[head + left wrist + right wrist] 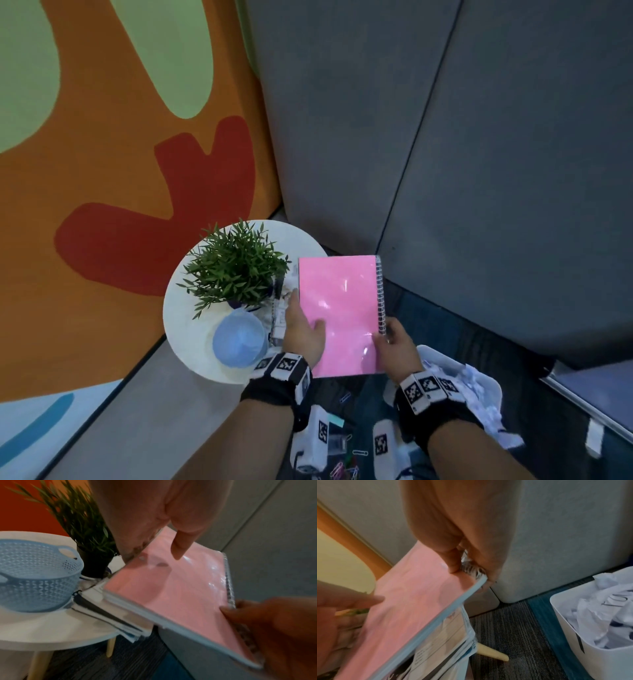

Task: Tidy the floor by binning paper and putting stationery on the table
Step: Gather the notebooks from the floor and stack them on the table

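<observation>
Both hands hold a pink spiral notebook (339,315) (171,588) (411,601) at the right edge of the round white table (185,329). My left hand (301,318) grips its left edge, thumb (180,546) on the cover. My right hand (387,337) pinches the near corner at the spiral, thumb (452,562) on top. The notebook's left part lies over a stack of other notebooks (111,615) on the table; whether it touches them is unclear. Most of it juts out past the table edge.
A potted plant (236,267) and a blue plastic basket (239,339) stand on the table. A white bin (493,387) (570,635) full of crumpled paper (599,615) sits on the carpet at right. Coloured paper clips (346,469) lie on the floor. A grey partition (445,137) rises behind.
</observation>
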`<state>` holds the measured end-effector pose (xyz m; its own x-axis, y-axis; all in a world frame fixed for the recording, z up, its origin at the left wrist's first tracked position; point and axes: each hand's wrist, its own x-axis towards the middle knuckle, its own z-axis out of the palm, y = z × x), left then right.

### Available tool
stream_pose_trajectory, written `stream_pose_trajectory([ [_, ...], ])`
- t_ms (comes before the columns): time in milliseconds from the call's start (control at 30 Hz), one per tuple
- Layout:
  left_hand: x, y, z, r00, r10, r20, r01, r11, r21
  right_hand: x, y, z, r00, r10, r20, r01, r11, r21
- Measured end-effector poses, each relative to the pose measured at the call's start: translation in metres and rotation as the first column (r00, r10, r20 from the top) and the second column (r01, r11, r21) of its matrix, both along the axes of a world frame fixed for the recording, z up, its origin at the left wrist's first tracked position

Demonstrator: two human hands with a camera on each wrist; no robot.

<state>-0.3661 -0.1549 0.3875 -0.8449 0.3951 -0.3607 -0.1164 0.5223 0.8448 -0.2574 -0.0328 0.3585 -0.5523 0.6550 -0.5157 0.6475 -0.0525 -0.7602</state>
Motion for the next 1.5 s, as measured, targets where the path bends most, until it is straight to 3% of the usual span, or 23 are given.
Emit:
stream_pose_trajectory([
  [100, 0.001, 0.003, -0.02, 0.986, -0.166, -0.021, 0.158, 0.966, -0.203, -0.015, 0.004, -0.016, 0.997, -0.031, 0.076, 0.033, 0.999, -0.03],
  [233, -0.014, 0.008, -0.054, 0.92, -0.387, -0.067, 0.314, 0.827, -0.466, -0.047, 0.012, -0.031, 0.989, -0.063, 0.135, 0.068, 0.997, -0.035],
  [367, -0.033, 0.015, -0.081, 0.853, -0.521, -0.035, 0.42, 0.724, -0.547, -0.079, 0.009, -0.047, 0.986, -0.078, 0.146, 0.091, 0.992, -0.082],
  [600, -0.067, 0.004, -0.102, 0.844, -0.535, 0.031, 0.447, 0.671, -0.592, -0.116, -0.015, -0.067, 0.968, -0.096, 0.232, 0.12, 0.989, -0.089],
  [800, -0.073, 0.008, -0.102, 0.845, -0.528, 0.087, 0.468, 0.65, -0.599, -0.123, -0.027, -0.067, 0.924, -0.065, 0.377, 0.012, 0.99, 0.142],
  [1000, -0.069, 0.011, -0.103, 0.848, -0.519, 0.108, 0.469, 0.64, -0.609, -0.126, -0.018, -0.07, 0.921, 0.049, 0.386, -0.079, 0.995, 0.062],
  [1233, -0.065, 0.013, -0.102, 0.858, -0.503, 0.103, 0.45, 0.641, -0.622, -0.119, -0.012, -0.072, 0.936, 0.038, 0.351, -0.077, 0.992, 0.098],
  [1333, -0.058, 0.014, -0.101, 0.861, -0.509, 0.008, 0.405, 0.673, -0.619, -0.113, -0.008, -0.072, 0.949, 0.08, 0.305, -0.125, 0.983, 0.131],
  [1500, -0.024, 0.008, -0.091, 0.859, -0.456, -0.233, 0.279, 0.799, -0.533, -0.081, -0.009, -0.059, 0.976, 0.11, 0.187, -0.154, 0.958, 0.24],
])
